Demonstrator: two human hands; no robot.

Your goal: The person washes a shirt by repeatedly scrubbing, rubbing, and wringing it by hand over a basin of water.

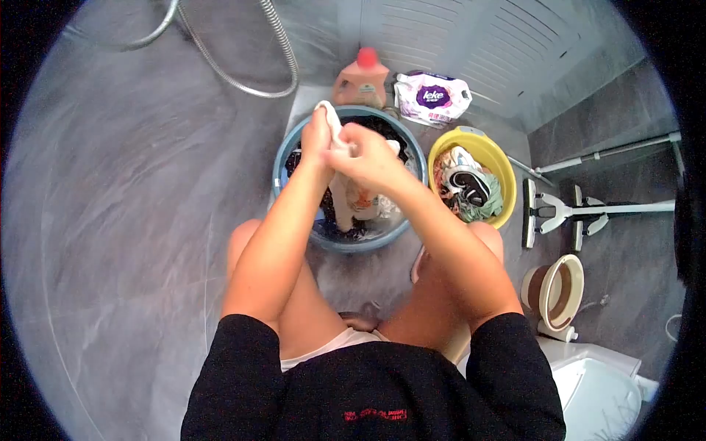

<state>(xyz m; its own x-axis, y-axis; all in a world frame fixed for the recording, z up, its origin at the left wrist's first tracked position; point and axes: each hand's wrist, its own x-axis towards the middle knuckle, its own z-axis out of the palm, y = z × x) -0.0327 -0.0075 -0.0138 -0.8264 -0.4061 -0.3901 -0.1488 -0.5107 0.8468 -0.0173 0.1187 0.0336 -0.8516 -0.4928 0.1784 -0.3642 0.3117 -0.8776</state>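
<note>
Above a blue basin [278, 158] my two hands are close together on a small white piece of laundry [331, 122]. My left hand [317, 140] grips it from the left, its fingers partly hidden by the cloth. From the right, my right hand [366, 156] pinches the same piece with curled fingers. Which garment it is, I cannot tell. Below the hands, the basin holds wet dark and light clothes [360, 202] in water.
A pink detergent bottle [360, 82] with a red cap and a white-purple pack [432, 98] stand behind the basin. To the right are a yellow basin [507, 173] of clothes, mops [555, 213] and a beige-brown bucket [548, 292]. A shower hose [283, 44] hangs at the upper left.
</note>
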